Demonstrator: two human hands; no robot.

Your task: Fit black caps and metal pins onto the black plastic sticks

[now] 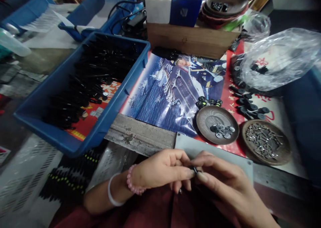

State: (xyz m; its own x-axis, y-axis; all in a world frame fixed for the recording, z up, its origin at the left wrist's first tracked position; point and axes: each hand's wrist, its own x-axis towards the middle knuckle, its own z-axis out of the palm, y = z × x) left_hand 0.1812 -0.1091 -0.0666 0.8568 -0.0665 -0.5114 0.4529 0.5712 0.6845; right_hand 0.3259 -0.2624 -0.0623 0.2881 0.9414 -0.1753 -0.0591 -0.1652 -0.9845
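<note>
My left hand and my right hand meet over my lap at the table's near edge. Together their fingertips pinch a small black part. The left wrist wears a pink bead bracelet and a white bangle. Just beyond the hands lies a grey plate. A brown dish with a few small black washers stands past it. To its right, a second brown dish is full of small metal screws.
A blue bin full of long black parts sits at the left. Loose black wheels lie beside a clear plastic bag at the right. A wooden box with stacked bowls stands at the back, on a printed poster.
</note>
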